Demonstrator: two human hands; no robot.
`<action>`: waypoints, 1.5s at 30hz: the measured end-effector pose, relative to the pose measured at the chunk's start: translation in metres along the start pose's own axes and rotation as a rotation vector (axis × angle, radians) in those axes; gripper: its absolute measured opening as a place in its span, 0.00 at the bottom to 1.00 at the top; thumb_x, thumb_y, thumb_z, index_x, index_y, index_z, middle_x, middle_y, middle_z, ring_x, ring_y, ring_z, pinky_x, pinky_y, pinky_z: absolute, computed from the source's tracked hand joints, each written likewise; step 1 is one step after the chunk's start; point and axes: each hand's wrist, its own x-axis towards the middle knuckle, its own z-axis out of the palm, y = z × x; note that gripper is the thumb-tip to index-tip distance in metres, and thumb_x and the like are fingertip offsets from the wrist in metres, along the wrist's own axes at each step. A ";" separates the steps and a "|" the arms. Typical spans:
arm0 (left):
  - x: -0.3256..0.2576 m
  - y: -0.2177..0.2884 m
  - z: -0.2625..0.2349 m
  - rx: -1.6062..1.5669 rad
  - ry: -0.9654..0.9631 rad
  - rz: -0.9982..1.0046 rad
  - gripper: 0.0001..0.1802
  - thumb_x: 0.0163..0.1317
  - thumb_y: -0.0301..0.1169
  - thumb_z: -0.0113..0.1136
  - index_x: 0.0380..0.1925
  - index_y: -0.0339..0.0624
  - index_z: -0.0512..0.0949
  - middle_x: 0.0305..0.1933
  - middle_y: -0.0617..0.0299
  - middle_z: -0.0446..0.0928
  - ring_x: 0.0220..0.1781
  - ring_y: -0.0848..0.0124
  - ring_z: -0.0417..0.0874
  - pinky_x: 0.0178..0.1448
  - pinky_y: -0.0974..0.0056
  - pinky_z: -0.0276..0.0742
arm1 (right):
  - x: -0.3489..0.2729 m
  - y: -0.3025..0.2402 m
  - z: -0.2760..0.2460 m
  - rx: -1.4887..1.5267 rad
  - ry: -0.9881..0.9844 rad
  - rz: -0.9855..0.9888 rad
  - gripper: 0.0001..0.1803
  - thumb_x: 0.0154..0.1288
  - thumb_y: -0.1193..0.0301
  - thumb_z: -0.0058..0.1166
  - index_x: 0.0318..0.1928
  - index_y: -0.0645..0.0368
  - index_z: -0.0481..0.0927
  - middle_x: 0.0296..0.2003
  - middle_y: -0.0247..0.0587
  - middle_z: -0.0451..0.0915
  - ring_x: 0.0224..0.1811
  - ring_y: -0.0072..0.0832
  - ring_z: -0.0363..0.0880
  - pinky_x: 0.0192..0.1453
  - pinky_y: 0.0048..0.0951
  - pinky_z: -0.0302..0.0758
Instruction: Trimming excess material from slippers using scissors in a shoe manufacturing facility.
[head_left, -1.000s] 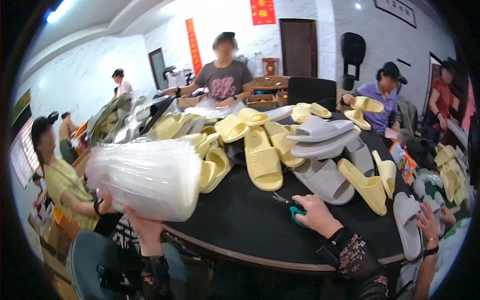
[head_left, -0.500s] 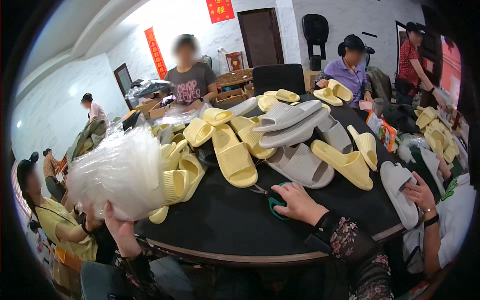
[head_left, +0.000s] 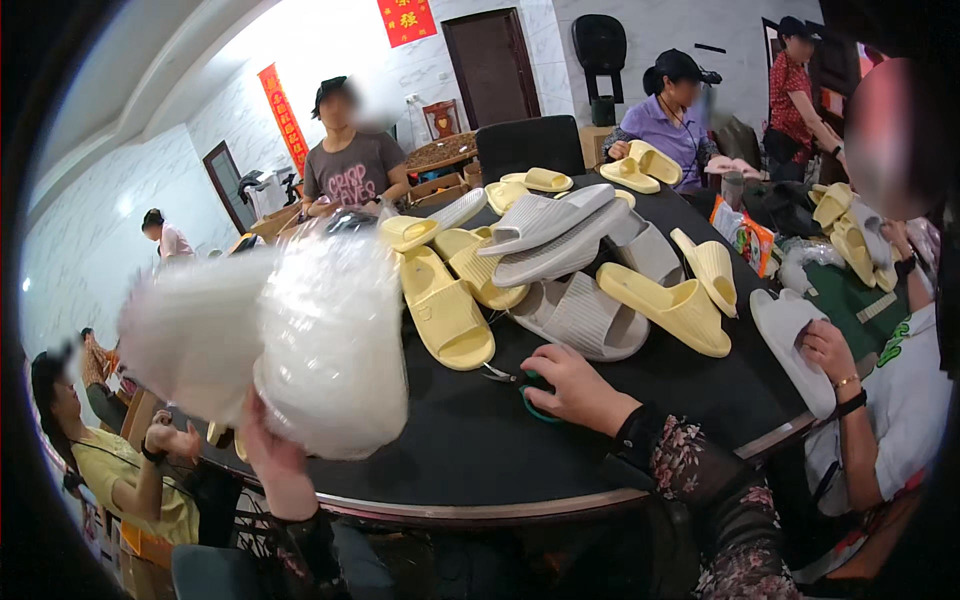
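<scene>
My left hand is closed on a thick stack of clear plastic bags, lifted over the table's left side and blurred by motion. The stack hides part of the yellow slippers behind it. At the table's front middle, my right hand curls its fingers round the green handle of a pair of scissors, whose metal tip lies near a yellow slipper. Beyond that hand sits a heap of grey slippers and other yellow slippers.
The black table has a curved front edge. At right, a co-worker's hand holds a light grey slipper. Another person in yellow sits at left. Across the table, a person in purple is beside a yellow pair.
The stack of bags has swung right and spread apart in my left hand. My right hand has curled closer round the scissors handle. The view has shifted slightly right.
</scene>
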 end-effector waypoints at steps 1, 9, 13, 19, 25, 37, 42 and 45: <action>0.005 -0.002 0.025 -0.070 -0.019 -0.050 0.20 0.68 0.37 0.47 0.55 0.38 0.71 0.58 0.56 0.73 0.59 0.61 0.73 0.63 0.52 0.69 | 0.001 0.000 -0.003 -0.006 0.004 0.007 0.19 0.53 0.68 0.61 0.45 0.62 0.76 0.43 0.50 0.73 0.48 0.44 0.73 0.53 0.37 0.71; 0.062 -0.061 0.210 -0.544 -0.312 -0.370 0.15 0.64 0.32 0.52 0.49 0.39 0.73 0.52 0.57 0.75 0.55 0.60 0.74 0.62 0.48 0.68 | 0.009 -0.023 -0.010 0.500 -0.008 0.160 0.19 0.56 0.69 0.60 0.48 0.61 0.75 0.39 0.44 0.77 0.43 0.36 0.76 0.50 0.32 0.73; 0.050 -0.086 0.297 -0.582 -0.515 -0.574 0.14 0.67 0.34 0.48 0.48 0.38 0.73 0.51 0.56 0.75 0.57 0.58 0.73 0.64 0.48 0.66 | 0.021 -0.028 -0.014 0.387 0.008 0.066 0.19 0.57 0.69 0.57 0.48 0.63 0.74 0.36 0.46 0.77 0.41 0.37 0.77 0.48 0.32 0.73; 0.013 -0.133 0.384 -0.605 -0.576 -0.799 0.10 0.63 0.33 0.52 0.42 0.41 0.74 0.46 0.58 0.77 0.54 0.58 0.74 0.63 0.44 0.64 | 0.018 0.024 0.015 0.179 0.127 -0.007 0.16 0.56 0.70 0.56 0.45 0.62 0.76 0.37 0.54 0.79 0.41 0.47 0.79 0.46 0.41 0.74; -0.028 -0.153 0.430 -0.796 -0.802 -0.887 0.14 0.62 0.34 0.53 0.44 0.39 0.74 0.49 0.57 0.76 0.55 0.58 0.74 0.63 0.47 0.65 | 0.015 0.020 0.008 0.653 0.196 -0.045 0.19 0.63 0.67 0.52 0.54 0.58 0.73 0.48 0.39 0.78 0.52 0.33 0.75 0.57 0.34 0.69; -0.121 -0.264 0.465 -0.900 -0.845 -1.232 0.14 0.63 0.29 0.50 0.46 0.33 0.72 0.50 0.52 0.76 0.55 0.56 0.75 0.63 0.50 0.68 | -0.003 0.034 0.023 0.367 0.193 0.355 0.14 0.58 0.68 0.55 0.43 0.61 0.76 0.26 0.45 0.79 0.30 0.38 0.80 0.33 0.36 0.74; -0.143 -0.284 0.467 -0.287 -0.631 -1.285 0.13 0.61 0.26 0.52 0.45 0.32 0.72 0.45 0.53 0.76 0.49 0.58 0.76 0.59 0.50 0.72 | -0.015 0.050 0.015 0.201 0.163 0.357 0.12 0.58 0.68 0.53 0.41 0.59 0.76 0.32 0.48 0.80 0.35 0.46 0.79 0.38 0.41 0.74; -0.124 -0.306 0.451 -0.177 -0.664 -1.294 0.13 0.61 0.27 0.53 0.45 0.33 0.72 0.44 0.54 0.76 0.48 0.59 0.76 0.57 0.49 0.73 | -0.002 0.034 0.019 0.233 0.117 0.294 0.12 0.58 0.68 0.52 0.42 0.58 0.76 0.34 0.48 0.80 0.38 0.46 0.79 0.41 0.42 0.74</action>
